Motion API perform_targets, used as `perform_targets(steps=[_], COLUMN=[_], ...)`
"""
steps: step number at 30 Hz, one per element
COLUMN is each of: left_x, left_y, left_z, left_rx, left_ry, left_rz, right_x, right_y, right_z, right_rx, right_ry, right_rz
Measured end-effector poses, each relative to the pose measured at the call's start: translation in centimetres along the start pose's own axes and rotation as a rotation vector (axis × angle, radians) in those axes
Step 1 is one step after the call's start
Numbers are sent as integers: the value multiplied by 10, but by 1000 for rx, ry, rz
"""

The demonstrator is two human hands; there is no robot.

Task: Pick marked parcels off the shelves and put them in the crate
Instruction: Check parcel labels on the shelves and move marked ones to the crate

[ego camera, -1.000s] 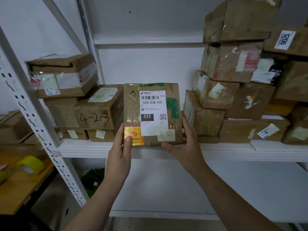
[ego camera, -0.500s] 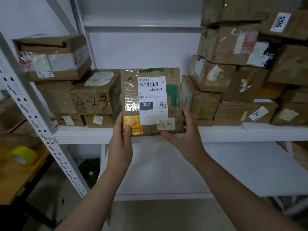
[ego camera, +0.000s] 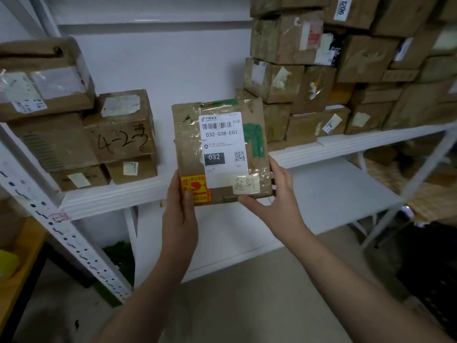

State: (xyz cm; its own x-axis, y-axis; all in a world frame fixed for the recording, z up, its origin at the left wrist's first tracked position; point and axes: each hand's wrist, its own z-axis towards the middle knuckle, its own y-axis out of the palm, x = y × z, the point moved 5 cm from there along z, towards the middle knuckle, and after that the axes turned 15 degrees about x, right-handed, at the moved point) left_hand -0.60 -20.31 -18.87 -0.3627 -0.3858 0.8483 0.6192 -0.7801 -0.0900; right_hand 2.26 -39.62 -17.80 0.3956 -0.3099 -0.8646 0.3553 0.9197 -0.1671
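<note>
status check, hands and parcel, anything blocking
Left hand and right hand both grip the 032 parcel, upright, clear of the shelf. Crate not in view. Nothing blocking.

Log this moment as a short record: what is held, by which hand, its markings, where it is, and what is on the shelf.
held item: flat brown parcel, upright, label facing the camera
left hand: grips the lower left corner, thumb on the orange sticker
right hand: grips the lower right edge
label: white, reads 032-038-E01 and 032, with barcode and QR code
note: pale handwritten slip at the bottom
position: in front of the white shelf, clear of it
left stack: includes box marked 4-23
right stack: box tagged 1206 on top
crate: not identifiable
</note>
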Motion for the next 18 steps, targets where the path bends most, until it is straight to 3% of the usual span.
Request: perform_targets(steps=[12, 18], left_x=[32, 72], left_y=[35, 99], left_z=[-67, -126], left_rx=[-201, -357], left_ry=[-51, -141], left_rz=[-137, -297], right_x=[5, 33], right_y=[-99, -197], right_z=[-58, -79], right_rx=[191, 293], right_ry=[67, 189], right_rz=[-90, 53])
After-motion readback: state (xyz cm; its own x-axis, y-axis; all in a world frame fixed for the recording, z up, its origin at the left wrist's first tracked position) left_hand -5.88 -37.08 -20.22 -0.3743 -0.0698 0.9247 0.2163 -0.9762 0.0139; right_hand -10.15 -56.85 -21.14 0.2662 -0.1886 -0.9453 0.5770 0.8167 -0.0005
